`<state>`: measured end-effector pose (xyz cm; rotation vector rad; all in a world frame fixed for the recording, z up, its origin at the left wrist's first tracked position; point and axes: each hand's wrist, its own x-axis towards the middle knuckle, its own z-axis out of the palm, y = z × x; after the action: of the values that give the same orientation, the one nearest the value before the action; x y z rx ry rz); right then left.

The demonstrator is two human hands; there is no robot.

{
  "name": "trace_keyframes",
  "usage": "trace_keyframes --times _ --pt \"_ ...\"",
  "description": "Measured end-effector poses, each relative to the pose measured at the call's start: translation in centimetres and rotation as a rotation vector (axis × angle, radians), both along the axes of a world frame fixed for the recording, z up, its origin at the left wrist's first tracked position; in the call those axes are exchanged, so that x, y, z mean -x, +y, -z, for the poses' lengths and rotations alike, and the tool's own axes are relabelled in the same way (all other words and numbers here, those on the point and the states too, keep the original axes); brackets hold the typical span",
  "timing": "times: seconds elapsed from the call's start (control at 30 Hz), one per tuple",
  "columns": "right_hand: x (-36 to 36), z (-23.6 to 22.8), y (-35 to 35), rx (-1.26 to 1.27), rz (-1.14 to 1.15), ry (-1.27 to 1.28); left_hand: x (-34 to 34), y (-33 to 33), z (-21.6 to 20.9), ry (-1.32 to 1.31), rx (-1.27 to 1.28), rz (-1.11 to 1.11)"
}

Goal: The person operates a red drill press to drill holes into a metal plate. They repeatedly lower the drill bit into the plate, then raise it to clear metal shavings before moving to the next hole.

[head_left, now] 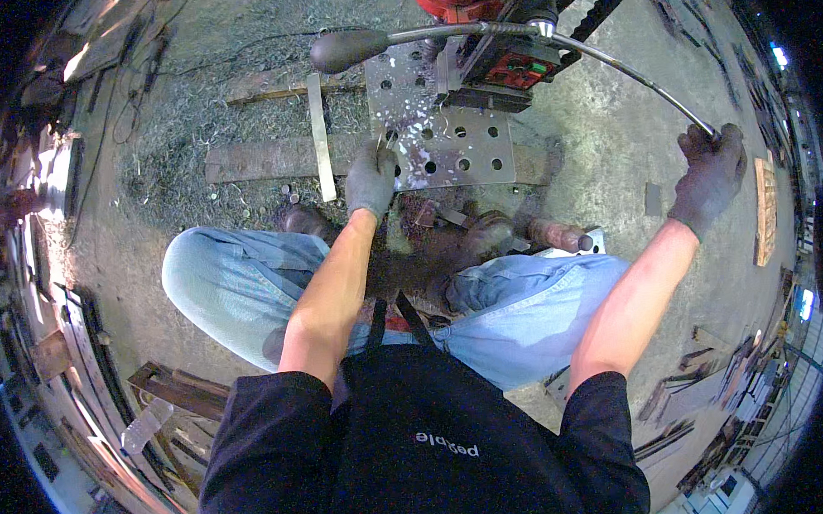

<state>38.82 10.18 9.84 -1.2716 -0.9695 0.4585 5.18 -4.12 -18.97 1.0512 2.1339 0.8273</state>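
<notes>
My right hand (708, 179), in a dark grey glove, is closed around the end of a long curved metal feed lever (636, 75). The lever belongs to a red and black magnetic drill (505, 72), which stands on a steel plate (480, 149) with rows of round holes. Another lever arm with a large black knob (350, 51) reaches left over the plate. At the plate's left edge is my gloved left hand (371, 179), its fingers closed near some thin bright pieces that I cannot identify. Shiny metal chips lie scattered over the plate's left half.
Wooden boards (263, 160) lie beneath the plate, and a flat metal strip (320, 138) crosses them. Metal shavings (180, 129) cover the floor at left. Near my right knee lies a brownish bottle (558, 235). A clear bottle (147, 425) is at lower left.
</notes>
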Motion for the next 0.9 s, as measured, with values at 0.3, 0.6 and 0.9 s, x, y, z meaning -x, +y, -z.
trace_keyframes --times 0.3,0.6,0.9 --pt "-3.2 -2.0 -0.4 0.202 0.112 -0.914 3.8 -1.2 0.7 0.219 0.203 -0.148" --pt "-4.7 -2.4 0.2 0.209 0.007 -0.945 3.8 -0.3 2.7 0.540 0.082 -0.025" --pt "-3.4 -0.7 -0.1 0.092 -0.007 -0.500 -10.5 10.7 -9.0 -0.037 -0.206 0.543"
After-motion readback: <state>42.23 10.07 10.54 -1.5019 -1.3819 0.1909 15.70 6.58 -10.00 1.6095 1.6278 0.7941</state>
